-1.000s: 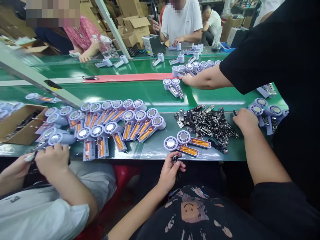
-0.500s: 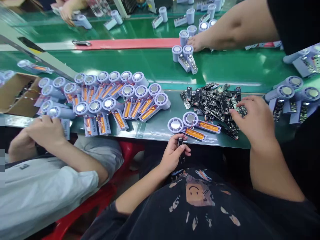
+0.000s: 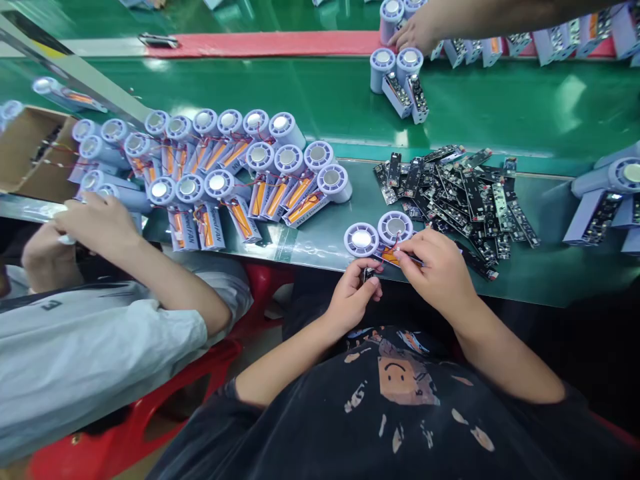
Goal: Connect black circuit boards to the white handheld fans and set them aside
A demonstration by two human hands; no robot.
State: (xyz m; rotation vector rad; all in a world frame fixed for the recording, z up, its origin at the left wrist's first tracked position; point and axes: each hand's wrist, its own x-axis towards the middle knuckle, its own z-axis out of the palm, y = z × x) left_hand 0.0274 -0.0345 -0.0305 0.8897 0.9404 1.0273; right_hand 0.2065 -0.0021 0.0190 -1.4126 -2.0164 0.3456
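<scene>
My left hand (image 3: 353,293) is closed on a small black circuit board (image 3: 369,274) at the table's front edge. Just right of it, my right hand (image 3: 437,267) is pinched over the orange battery (image 3: 390,256) of a purple fan unit (image 3: 395,228); what its fingertips hold is too small to make out. A second purple fan unit (image 3: 361,239) stands directly left of that one. Behind my right hand lies a loose pile of black circuit boards (image 3: 463,200).
Many purple fan units (image 3: 220,185) with orange batteries stand at left, beside a cardboard box (image 3: 37,153). A neighbour's hands (image 3: 100,223) work there. Another person's hand (image 3: 415,30) touches units across the green table (image 3: 250,83). More units (image 3: 600,200) stand at right.
My right hand has moved left from the board pile to the fan units near my left hand. The view has shifted, and the board in my left hand is now mostly covered by fingers.
</scene>
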